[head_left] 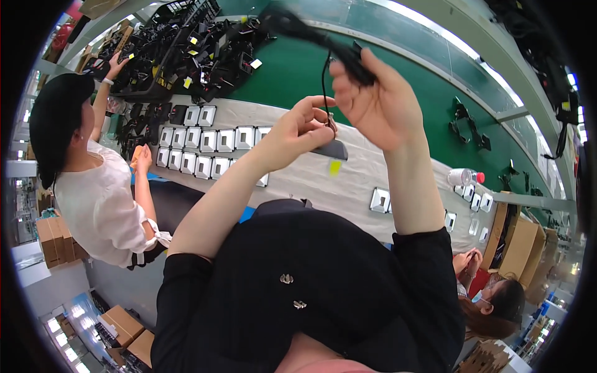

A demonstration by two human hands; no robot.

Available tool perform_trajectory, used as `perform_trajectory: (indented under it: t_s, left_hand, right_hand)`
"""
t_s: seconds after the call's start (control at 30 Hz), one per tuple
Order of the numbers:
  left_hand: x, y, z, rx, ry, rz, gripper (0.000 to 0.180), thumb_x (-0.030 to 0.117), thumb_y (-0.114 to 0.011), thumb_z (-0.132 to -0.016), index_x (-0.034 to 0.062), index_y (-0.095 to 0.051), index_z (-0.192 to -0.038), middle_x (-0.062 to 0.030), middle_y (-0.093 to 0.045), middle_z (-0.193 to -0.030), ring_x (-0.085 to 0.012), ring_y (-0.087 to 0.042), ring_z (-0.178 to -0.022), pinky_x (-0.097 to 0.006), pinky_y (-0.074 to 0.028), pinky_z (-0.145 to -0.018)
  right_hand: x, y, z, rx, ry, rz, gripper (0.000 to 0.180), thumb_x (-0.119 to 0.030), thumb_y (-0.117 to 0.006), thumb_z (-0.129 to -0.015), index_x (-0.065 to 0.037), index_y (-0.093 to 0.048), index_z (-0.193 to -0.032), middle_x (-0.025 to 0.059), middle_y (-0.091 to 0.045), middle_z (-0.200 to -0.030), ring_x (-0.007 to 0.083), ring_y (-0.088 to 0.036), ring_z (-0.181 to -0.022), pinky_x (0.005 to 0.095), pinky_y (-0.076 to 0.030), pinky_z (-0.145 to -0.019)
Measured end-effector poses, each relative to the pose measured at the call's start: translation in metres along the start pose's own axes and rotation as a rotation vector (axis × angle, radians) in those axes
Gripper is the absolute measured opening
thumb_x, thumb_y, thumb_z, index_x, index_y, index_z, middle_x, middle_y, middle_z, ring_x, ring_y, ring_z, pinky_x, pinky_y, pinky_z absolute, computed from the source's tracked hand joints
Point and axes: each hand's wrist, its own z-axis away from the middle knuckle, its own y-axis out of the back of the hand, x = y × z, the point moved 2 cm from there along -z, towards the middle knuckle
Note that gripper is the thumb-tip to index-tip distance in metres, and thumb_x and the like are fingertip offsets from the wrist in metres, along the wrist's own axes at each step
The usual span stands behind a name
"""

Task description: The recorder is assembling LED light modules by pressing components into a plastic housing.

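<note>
My left hand [297,129] pinches the black cord close to a small dark grey device [334,150]. A bright yellow-green tag [335,167] hangs under that device. Higher up, my right hand [384,102] is closed round a bundled black cable [348,61], whose far end swings out to the upper left and is blurred. A thin length of the cord runs down from the bundle to my left fingers. Both hands are raised above the pale-covered table [311,186]. My left fingertips partly hide the top of the device.
Rows of square silver-and-black units [208,140] line the table's left half; more [380,200] lie at right. A clear bottle [460,177] with a red cap stands there. Beyond is a heap of black cabled devices [211,56]. Co-workers [99,193] sit left and right.
</note>
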Motion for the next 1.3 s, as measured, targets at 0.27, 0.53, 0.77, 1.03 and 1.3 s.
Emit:
perform_trajectory:
  t_s: [0.27, 0.53, 0.77, 1.03, 1.3]
  left_hand:
    - [0.047, -0.033, 0.034, 0.020, 0.077, 0.559, 0.068, 0.053, -0.029, -0.093, 0.0054, -0.021, -0.141, -0.0270, -0.053, -0.114, -0.0299, -0.059, -0.102, -0.039, -0.048, -0.087]
    - [0.061, -0.042, 0.041, 0.129, 0.180, 0.597, 0.061, 0.056, -0.023, -0.093, 0.0099, -0.041, -0.129, -0.0107, -0.057, -0.114, -0.0224, -0.061, -0.095, -0.035, -0.053, -0.072]
    - [0.068, -0.050, 0.056, 0.305, 0.024, 0.403, 0.048, 0.040, -0.028, -0.097, 0.0047, -0.044, -0.125, -0.0120, -0.056, -0.116, -0.0220, -0.059, -0.101, -0.037, -0.054, -0.078]
    - [0.081, -0.057, 0.067, 0.394, -0.062, 0.208, 0.042, 0.028, -0.041, -0.096, 0.0080, -0.032, -0.132, -0.0080, -0.049, -0.120, -0.0161, -0.053, -0.103, -0.033, -0.050, -0.079]
    - [0.085, -0.053, 0.078, 0.345, -0.073, 0.177, 0.041, 0.023, -0.043, -0.096, 0.0073, -0.030, -0.131, -0.0085, -0.047, -0.121, -0.0165, -0.052, -0.105, -0.033, -0.050, -0.081]
  right_hand:
    - [-0.014, 0.026, 0.036, 0.157, 0.043, -0.007, 0.043, -0.028, -0.040, -0.096, 0.008, -0.042, -0.120, 0.0204, -0.056, -0.111, 0.0249, -0.059, -0.089, 0.0340, -0.048, -0.079]
    - [0.025, -0.038, 0.094, 0.072, 0.868, 1.838, 0.046, -0.009, -0.068, -0.061, -0.004, -0.061, -0.107, 0.0085, -0.046, -0.093, 0.0163, -0.046, -0.072, 0.0239, -0.038, -0.063]
    - [0.033, -0.049, 0.089, 0.260, 1.035, 1.805, 0.036, -0.006, -0.076, -0.064, -0.006, -0.063, -0.098, 0.0098, -0.047, -0.091, 0.0194, -0.052, -0.071, 0.0283, -0.043, -0.057]
    - [0.036, -0.060, 0.075, 0.135, 0.894, 1.766, 0.042, -0.005, -0.076, -0.059, -0.004, -0.057, -0.097, 0.0100, -0.056, -0.087, 0.0257, -0.056, -0.076, 0.0330, -0.047, -0.064]
    - [0.032, -0.061, 0.073, 0.131, 1.092, 1.898, 0.036, 0.004, -0.068, -0.067, -0.004, -0.056, -0.099, 0.0097, -0.059, -0.088, 0.0275, -0.058, -0.074, 0.0337, -0.047, -0.063]
